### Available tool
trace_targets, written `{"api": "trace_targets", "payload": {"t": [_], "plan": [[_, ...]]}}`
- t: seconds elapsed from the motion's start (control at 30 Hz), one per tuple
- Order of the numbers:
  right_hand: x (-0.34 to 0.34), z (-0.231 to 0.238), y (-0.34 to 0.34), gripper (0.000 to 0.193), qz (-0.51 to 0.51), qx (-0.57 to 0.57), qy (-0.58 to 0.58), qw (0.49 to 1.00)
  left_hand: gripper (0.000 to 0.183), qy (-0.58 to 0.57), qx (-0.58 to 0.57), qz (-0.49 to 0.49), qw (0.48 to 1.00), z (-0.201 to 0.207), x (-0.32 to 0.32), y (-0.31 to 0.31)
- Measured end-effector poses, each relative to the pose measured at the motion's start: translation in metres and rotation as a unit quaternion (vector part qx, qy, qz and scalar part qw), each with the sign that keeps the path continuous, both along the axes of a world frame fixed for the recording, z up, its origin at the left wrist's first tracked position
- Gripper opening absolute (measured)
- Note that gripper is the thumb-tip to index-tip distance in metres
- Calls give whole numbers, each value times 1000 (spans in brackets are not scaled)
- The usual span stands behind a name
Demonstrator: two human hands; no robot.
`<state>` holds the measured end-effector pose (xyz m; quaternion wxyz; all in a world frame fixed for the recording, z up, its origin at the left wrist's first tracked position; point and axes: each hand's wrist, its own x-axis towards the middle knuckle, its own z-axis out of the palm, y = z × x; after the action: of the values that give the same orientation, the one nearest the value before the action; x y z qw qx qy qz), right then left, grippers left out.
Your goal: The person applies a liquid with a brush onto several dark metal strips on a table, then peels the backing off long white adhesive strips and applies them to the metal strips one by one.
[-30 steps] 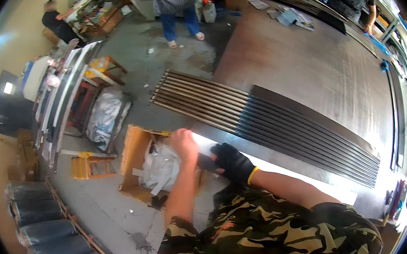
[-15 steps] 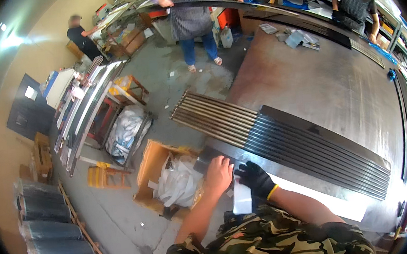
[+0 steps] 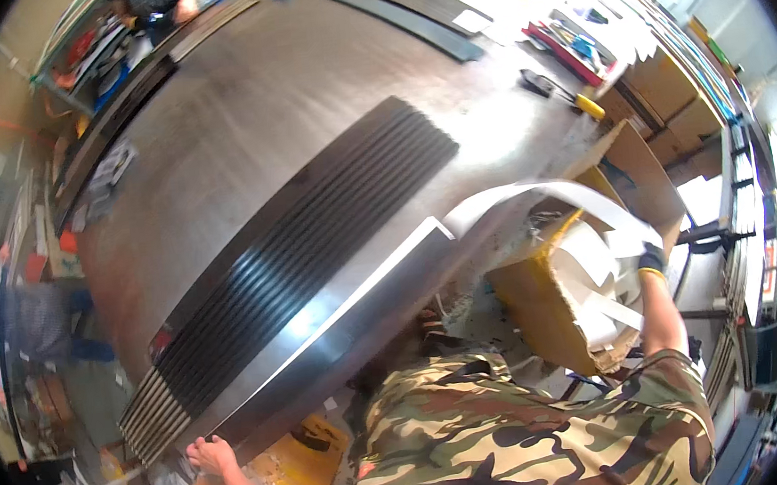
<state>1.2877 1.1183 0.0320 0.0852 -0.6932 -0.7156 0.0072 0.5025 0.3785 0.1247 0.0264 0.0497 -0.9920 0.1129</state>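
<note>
A long dark flat panel (image 3: 326, 367) lies along the table's near edge, with a narrow white band along part of it. My bare left hand (image 3: 212, 455) has its bent fingers closed on the panel's left end. Out to the right, my right hand (image 3: 653, 259), in a black glove with a yellow cuff, grips a white film strip (image 3: 507, 194). That strip rises in an arc from the panel's right end to the glove. The gloved fingertips are partly hidden by the film. Grooved dark strips (image 3: 304, 251) lie side by side just beyond the panel.
Below my right hand stands a cardboard box (image 3: 537, 307) full of crumpled white film (image 3: 590, 264). A yellow-handled tool (image 3: 587, 106) and a red tray (image 3: 567, 53) of tools sit on the metal table (image 3: 231, 98). Another person (image 3: 160, 1) is at the far side; one more (image 3: 46, 316) stands left.
The view has swung to the right. My right hand has moved from beside my left hand far to the right, drawing the white film out long. My left hand remains at the panel's end.
</note>
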Motion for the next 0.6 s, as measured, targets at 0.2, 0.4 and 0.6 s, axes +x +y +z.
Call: {"api": "trace_targets", "payload": {"t": [0.2, 0.4, 0.6], "plan": [[145, 79, -66, 47, -255, -15, 37, 966, 38, -84, 330, -442, 830, 30, 88, 273], [80, -65, -36, 39, -129, -68, 158, 977, 83, -144, 251, -660, 694, 11, 173, 429], [-79, -78, -21, 53, -38, -182, -41, 982, 60, -93, 178, -681, 704, -20, 192, 412]]}}
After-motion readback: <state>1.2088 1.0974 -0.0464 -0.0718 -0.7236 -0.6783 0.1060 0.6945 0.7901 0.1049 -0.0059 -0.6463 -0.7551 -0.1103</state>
